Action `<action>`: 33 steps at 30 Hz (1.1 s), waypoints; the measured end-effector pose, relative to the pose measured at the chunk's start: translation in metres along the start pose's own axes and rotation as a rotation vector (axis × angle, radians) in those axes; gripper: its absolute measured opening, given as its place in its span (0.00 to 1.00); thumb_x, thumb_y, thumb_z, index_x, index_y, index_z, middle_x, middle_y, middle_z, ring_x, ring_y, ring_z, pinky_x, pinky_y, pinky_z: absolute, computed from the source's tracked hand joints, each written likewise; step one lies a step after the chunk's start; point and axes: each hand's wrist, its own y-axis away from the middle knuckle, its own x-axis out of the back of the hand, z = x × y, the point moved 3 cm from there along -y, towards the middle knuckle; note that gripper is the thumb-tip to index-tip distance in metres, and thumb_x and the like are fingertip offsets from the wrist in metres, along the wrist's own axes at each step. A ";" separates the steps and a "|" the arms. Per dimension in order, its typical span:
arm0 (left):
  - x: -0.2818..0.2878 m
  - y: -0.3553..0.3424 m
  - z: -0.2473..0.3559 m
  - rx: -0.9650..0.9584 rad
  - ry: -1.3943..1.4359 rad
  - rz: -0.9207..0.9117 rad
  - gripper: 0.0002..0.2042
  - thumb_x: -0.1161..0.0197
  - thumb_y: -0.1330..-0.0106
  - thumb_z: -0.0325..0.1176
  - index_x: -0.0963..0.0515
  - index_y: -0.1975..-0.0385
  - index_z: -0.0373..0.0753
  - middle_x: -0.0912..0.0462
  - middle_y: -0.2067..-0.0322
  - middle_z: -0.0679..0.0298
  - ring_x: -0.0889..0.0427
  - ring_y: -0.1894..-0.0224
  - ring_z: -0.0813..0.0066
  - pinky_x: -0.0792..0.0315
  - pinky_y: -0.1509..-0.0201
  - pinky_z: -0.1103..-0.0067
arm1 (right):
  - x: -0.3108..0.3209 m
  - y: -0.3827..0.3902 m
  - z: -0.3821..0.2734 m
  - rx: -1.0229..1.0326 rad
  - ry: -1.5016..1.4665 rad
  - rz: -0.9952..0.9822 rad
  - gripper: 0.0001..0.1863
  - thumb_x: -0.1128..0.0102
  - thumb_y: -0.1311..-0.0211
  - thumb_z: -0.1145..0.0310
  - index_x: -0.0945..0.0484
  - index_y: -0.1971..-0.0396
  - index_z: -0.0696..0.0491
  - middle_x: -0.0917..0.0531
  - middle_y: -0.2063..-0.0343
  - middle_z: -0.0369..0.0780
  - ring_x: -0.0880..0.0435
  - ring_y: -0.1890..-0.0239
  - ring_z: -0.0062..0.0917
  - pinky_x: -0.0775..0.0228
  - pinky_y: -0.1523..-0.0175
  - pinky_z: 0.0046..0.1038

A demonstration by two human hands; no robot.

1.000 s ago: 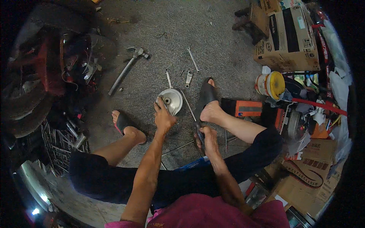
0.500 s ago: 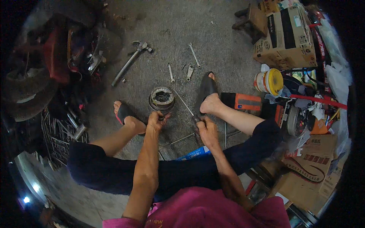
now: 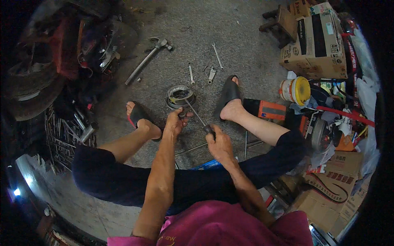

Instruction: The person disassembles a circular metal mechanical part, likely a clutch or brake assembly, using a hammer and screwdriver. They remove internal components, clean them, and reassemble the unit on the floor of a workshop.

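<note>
A round, greasy metal hub (image 3: 181, 91) with a hollow middle sits on the floor between my feet, tilted slightly. At its near edge my left hand (image 3: 175, 122) is closed, fingers curled against the rim; part of the grip is hidden. My right hand (image 3: 220, 144) is wrapped round the dark handle of a long screwdriver (image 3: 196, 115). The shaft points away to the left, and its tip reaches the near right part of the hub's opening. Whether the tip presses on the metal I cannot tell.
Beyond the hub lie a hammer (image 3: 148, 59), two slim wrenches (image 3: 217, 56) (image 3: 191, 74) and a short ring-ended part (image 3: 211, 76). Rightward are an orange-black box (image 3: 271, 110), a yellow-lidded bucket (image 3: 301, 90) and a cardboard carton (image 3: 316, 45). Metal rods (image 3: 61, 141) pile up at left.
The screwdriver's tip has moved left from beside the hub to its opening, the right hand shifting with it. The hub now looks more tilted. The whole view has shifted slightly.
</note>
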 end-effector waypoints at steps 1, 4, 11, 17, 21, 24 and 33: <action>-0.002 0.002 0.001 0.032 -0.020 0.028 0.08 0.50 0.28 0.37 0.28 0.61 0.40 0.18 0.72 0.54 0.31 0.81 0.77 0.40 0.80 0.80 | 0.002 0.001 0.000 0.023 -0.004 0.024 0.23 0.52 0.40 0.63 0.27 0.48 0.59 0.18 0.67 0.59 0.18 0.63 0.53 0.29 0.54 0.46; 0.003 0.001 -0.001 0.092 -0.069 0.059 0.07 0.50 0.28 0.37 0.30 0.62 0.41 0.20 0.74 0.56 0.34 0.85 0.78 0.43 0.84 0.80 | 0.003 0.005 0.002 0.043 0.052 0.038 0.23 0.51 0.40 0.63 0.27 0.47 0.59 0.18 0.68 0.58 0.18 0.64 0.52 0.29 0.54 0.46; -0.001 0.015 -0.011 0.129 -0.120 0.059 0.06 0.49 0.29 0.37 0.32 0.62 0.42 0.26 0.81 0.61 0.43 0.90 0.81 0.51 0.88 0.82 | 0.012 0.017 -0.009 0.014 0.245 -0.006 0.23 0.49 0.40 0.64 0.27 0.47 0.60 0.17 0.69 0.57 0.17 0.65 0.51 0.28 0.54 0.46; 0.007 0.011 -0.025 0.197 -0.206 0.041 0.05 0.50 0.28 0.36 0.34 0.62 0.43 0.29 0.84 0.63 0.47 0.91 0.83 0.54 0.89 0.82 | 0.020 0.032 -0.015 0.128 0.378 0.006 0.23 0.44 0.42 0.64 0.27 0.48 0.59 0.17 0.65 0.56 0.17 0.66 0.49 0.26 0.56 0.46; 0.005 0.011 -0.026 0.211 -0.207 0.052 0.06 0.50 0.29 0.37 0.34 0.63 0.44 0.29 0.83 0.63 0.48 0.90 0.83 0.55 0.88 0.81 | 0.014 0.037 -0.018 0.106 0.486 -0.020 0.25 0.41 0.43 0.63 0.28 0.47 0.59 0.18 0.63 0.54 0.17 0.67 0.49 0.26 0.58 0.46; 0.004 0.011 -0.023 0.233 -0.195 0.047 0.06 0.50 0.29 0.38 0.34 0.62 0.44 0.28 0.82 0.63 0.49 0.90 0.83 0.55 0.87 0.81 | 0.008 0.040 -0.029 0.124 0.531 -0.036 0.26 0.41 0.42 0.63 0.29 0.46 0.59 0.18 0.62 0.53 0.17 0.66 0.49 0.25 0.58 0.46; -0.002 0.012 -0.022 0.224 -0.233 0.105 0.07 0.51 0.28 0.38 0.33 0.59 0.42 0.27 0.82 0.61 0.48 0.89 0.83 0.53 0.86 0.81 | 0.009 0.032 -0.015 0.059 0.362 -0.040 0.24 0.46 0.40 0.63 0.28 0.47 0.61 0.18 0.62 0.56 0.17 0.62 0.51 0.27 0.52 0.47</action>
